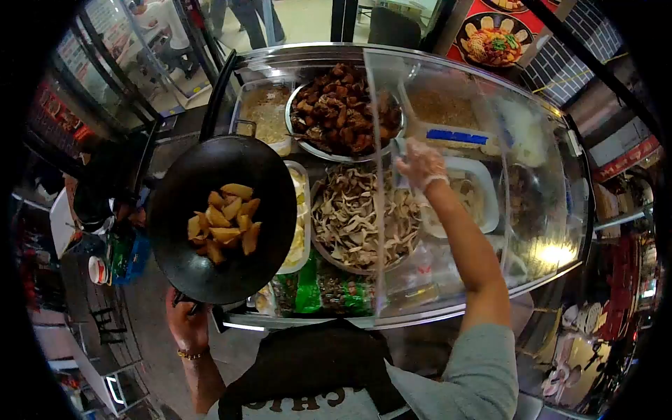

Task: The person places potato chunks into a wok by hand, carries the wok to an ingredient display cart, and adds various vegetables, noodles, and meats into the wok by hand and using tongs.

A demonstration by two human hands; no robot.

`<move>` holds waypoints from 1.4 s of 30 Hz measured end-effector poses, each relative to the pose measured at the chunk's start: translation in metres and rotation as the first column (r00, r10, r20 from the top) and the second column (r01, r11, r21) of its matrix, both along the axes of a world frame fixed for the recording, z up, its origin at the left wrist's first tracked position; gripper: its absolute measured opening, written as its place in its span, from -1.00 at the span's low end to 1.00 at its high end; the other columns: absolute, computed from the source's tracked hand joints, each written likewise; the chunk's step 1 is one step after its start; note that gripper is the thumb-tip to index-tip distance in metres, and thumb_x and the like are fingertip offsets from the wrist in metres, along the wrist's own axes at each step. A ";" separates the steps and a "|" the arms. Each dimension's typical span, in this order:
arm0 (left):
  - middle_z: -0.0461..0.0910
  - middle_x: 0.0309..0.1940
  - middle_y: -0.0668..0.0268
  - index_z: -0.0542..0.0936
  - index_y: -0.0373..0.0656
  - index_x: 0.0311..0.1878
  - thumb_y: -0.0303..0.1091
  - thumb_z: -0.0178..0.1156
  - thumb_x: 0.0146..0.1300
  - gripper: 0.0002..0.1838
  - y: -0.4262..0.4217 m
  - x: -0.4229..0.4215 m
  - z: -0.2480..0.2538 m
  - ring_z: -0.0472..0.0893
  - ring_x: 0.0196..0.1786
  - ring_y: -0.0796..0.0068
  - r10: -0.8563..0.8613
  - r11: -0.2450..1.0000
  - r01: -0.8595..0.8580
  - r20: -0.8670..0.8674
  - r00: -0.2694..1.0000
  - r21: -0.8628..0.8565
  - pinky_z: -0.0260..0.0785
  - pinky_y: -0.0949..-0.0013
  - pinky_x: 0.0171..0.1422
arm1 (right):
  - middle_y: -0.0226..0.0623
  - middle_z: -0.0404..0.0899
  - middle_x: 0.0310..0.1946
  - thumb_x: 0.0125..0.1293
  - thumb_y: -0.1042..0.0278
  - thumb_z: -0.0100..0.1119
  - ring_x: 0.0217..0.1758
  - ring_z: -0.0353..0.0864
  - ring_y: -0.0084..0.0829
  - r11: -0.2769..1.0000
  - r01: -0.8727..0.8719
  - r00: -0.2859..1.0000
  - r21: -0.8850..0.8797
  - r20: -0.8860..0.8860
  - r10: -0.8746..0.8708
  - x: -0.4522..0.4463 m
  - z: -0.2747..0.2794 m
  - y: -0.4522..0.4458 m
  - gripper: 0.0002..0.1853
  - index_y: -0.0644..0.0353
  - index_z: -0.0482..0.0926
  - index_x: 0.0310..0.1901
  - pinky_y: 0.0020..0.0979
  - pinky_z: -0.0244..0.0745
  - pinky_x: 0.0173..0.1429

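My left hand (187,323) is closed round the handle of a black wok (175,182), held at the left end of the display case. Browned potato wedges (224,218) lie in the wok. My right hand (425,166), in a thin clear glove, reaches over the case with its fingers bent. A pale greyish piece is at its fingertips; what it is I cannot make out. Close to that hand are a round metal tray of dark braised meat chunks (339,112), a large bowl of sliced mushrooms (350,213) and a white tub (483,182).
A clear cover (448,259) lies over the case's right half. Left of the mushrooms stands a tub with pale yellow food (302,241); green packets (329,292) lie at the near edge. Behind the case are glass doors, with people beyond.
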State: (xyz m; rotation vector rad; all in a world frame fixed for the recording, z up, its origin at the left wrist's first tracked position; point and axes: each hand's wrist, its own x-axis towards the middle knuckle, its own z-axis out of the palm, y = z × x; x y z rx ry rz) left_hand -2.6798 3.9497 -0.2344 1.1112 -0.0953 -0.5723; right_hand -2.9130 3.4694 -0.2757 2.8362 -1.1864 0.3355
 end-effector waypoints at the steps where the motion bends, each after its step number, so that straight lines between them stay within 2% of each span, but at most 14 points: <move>1: 0.46 -0.07 0.19 0.34 -0.27 0.12 -0.51 -0.03 0.01 -0.50 -0.010 -0.015 0.004 0.45 0.01 0.28 -0.007 1.000 0.007 -0.015 1.000 -0.006 0.38 0.16 0.08 | -0.06 0.55 -0.16 0.18 -0.07 0.04 -0.11 0.56 -0.07 0.997 0.055 0.990 0.047 -0.136 -0.048 -0.021 -0.006 -0.019 -0.48 0.17 0.40 0.03 -0.15 0.44 -0.04; 3: 0.46 -0.08 0.19 0.35 -0.27 0.07 -0.54 -0.04 0.01 -0.54 -0.018 -0.036 0.001 0.47 0.00 0.27 -0.048 0.999 0.049 -0.093 0.994 0.010 0.39 0.18 0.07 | -0.08 0.54 -0.05 0.21 -0.17 -0.04 -0.04 0.55 -0.09 0.975 0.198 0.930 0.103 -0.333 -0.154 -0.044 0.006 -0.032 -0.40 0.15 0.39 0.11 -0.16 0.43 0.04; 4: 0.47 -0.08 0.18 0.35 -0.26 0.06 -0.55 -0.04 0.01 -0.55 -0.005 -0.037 -0.027 0.49 -0.03 0.25 -0.148 0.987 0.138 0.127 0.981 0.086 0.44 0.14 0.03 | -0.09 0.55 -0.07 0.22 -0.20 -0.06 -0.05 0.56 -0.07 0.953 0.280 0.895 0.115 -0.391 -0.216 -0.052 0.021 -0.026 -0.39 0.14 0.39 0.11 -0.15 0.43 0.04; 7: 0.47 -0.08 0.17 0.33 -0.26 0.08 -0.57 -0.05 -0.03 -0.52 -0.028 -0.069 -0.009 0.52 -0.07 0.23 -0.053 0.996 0.061 -0.119 0.992 0.068 0.48 0.07 -0.02 | -0.18 0.60 -0.19 0.17 -0.18 0.01 -0.14 0.57 -0.13 0.986 0.161 0.970 -0.041 -0.178 -0.166 -0.108 -0.010 -0.067 -0.46 0.07 0.50 0.00 -0.16 0.45 -0.08; 10: 0.48 -0.09 0.16 0.31 -0.26 0.11 -0.56 -0.07 -0.07 -0.46 -0.034 -0.082 -0.007 0.53 -0.07 0.23 -0.050 0.992 0.066 -0.143 0.988 0.109 0.49 0.00 -0.04 | -0.15 0.59 -0.22 0.14 -0.07 0.08 -0.16 0.56 -0.10 0.987 0.111 0.994 -0.116 0.021 -0.110 -0.139 -0.020 -0.090 -0.58 0.11 0.57 -0.17 -0.17 0.46 -0.10; 15: 0.47 -0.10 0.18 0.30 -0.26 0.17 -0.50 -0.06 -0.05 -0.42 -0.014 -0.078 -0.019 0.53 -0.13 0.25 -0.109 0.974 0.131 -0.126 0.986 0.184 0.47 0.12 -0.06 | -0.12 0.58 -0.27 0.18 -0.10 0.04 -0.21 0.56 -0.07 0.984 0.179 0.979 0.019 -0.100 -0.176 -0.168 -0.003 -0.103 -0.58 0.17 0.50 -0.28 -0.15 0.46 -0.11; 22: 0.42 0.01 0.15 0.31 -0.20 0.17 -0.42 0.09 -0.01 -0.43 0.008 -0.045 -0.014 0.44 0.04 0.20 0.023 0.987 -0.023 0.001 1.000 0.160 0.33 0.15 0.12 | -0.14 0.52 -0.03 0.24 -0.21 -0.07 0.04 0.49 -0.10 0.916 0.400 0.871 -0.044 -0.295 -0.394 -0.191 0.001 -0.112 -0.47 0.11 0.53 -0.06 -0.17 0.39 0.11; 24: 0.38 0.08 0.12 0.31 -0.19 0.19 -0.37 0.13 0.00 -0.40 0.032 -0.014 -0.022 0.39 0.11 0.20 0.015 0.979 -0.032 0.083 0.996 0.201 0.28 0.13 0.20 | -0.13 0.53 -0.05 0.23 -0.14 -0.02 0.00 0.51 -0.08 0.899 0.438 0.833 -0.006 -0.373 -0.409 -0.182 0.013 -0.106 -0.52 0.09 0.54 -0.06 -0.16 0.42 0.08; 25: 0.36 0.12 0.12 0.30 -0.19 0.20 -0.35 0.14 0.01 -0.39 0.047 -0.001 -0.023 0.37 0.15 0.19 -0.015 0.971 -0.011 0.108 0.994 0.237 0.24 0.13 0.24 | -0.11 0.54 -0.08 0.22 -0.12 0.02 -0.02 0.52 -0.06 0.907 0.417 0.870 -0.058 -0.261 -0.417 -0.183 0.005 -0.103 -0.53 0.12 0.55 -0.09 -0.16 0.42 0.06; 26: 0.36 0.12 0.12 0.30 -0.19 0.20 -0.35 0.14 0.01 -0.39 0.056 0.008 -0.023 0.37 0.15 0.19 -0.022 0.964 -0.015 0.134 0.991 0.267 0.24 0.13 0.24 | -0.09 0.55 -0.11 0.22 -0.10 0.01 -0.03 0.53 -0.07 0.874 0.473 0.871 0.114 -0.211 -0.444 -0.175 0.020 -0.090 -0.56 0.12 0.56 -0.13 -0.14 0.43 0.04; 28: 0.36 0.12 0.12 0.30 -0.19 0.20 -0.35 0.14 0.01 -0.39 0.059 0.026 -0.028 0.37 0.15 0.19 -0.038 0.954 -0.019 0.182 0.983 0.299 0.24 0.13 0.24 | -0.15 0.59 -0.16 0.22 0.03 -0.04 -0.06 0.58 -0.19 0.908 0.416 0.897 -0.051 -0.140 -0.419 -0.198 -0.049 -0.127 -0.64 0.07 0.58 -0.14 -0.18 0.49 -0.08; 30: 0.36 0.12 0.12 0.30 -0.20 0.21 -0.35 0.13 0.02 -0.39 0.051 0.036 -0.033 0.37 0.15 0.19 -0.058 0.948 -0.011 0.207 0.977 0.317 0.24 0.13 0.25 | -0.19 0.60 -0.17 0.23 0.16 -0.07 -0.17 0.63 -0.22 0.805 0.556 0.792 -0.204 -0.162 -0.588 -0.192 -0.078 -0.145 -0.71 0.09 0.58 -0.18 -0.22 0.54 -0.21; 34: 0.36 0.13 0.12 0.29 -0.20 0.21 -0.36 0.13 0.02 -0.40 0.024 0.030 -0.036 0.37 0.15 0.19 -0.113 0.949 0.046 0.199 0.973 0.313 0.23 0.13 0.25 | -0.14 0.62 -0.20 0.23 0.28 -0.06 -0.13 0.63 -0.16 0.848 0.529 0.848 -0.016 0.030 -0.528 -0.180 -0.016 -0.087 -0.75 0.18 0.61 -0.25 -0.23 0.56 -0.17; 42: 0.35 0.13 0.12 0.29 -0.21 0.21 -0.36 0.11 0.03 -0.40 0.010 -0.010 -0.043 0.36 0.16 0.20 -0.142 0.956 0.101 0.134 0.981 0.276 0.21 0.13 0.27 | -0.13 0.62 -0.24 0.21 0.40 -0.02 -0.18 0.64 -0.14 0.873 0.486 0.871 0.049 -0.111 -0.478 -0.187 0.006 -0.086 -0.81 0.18 0.61 -0.27 -0.26 0.57 -0.19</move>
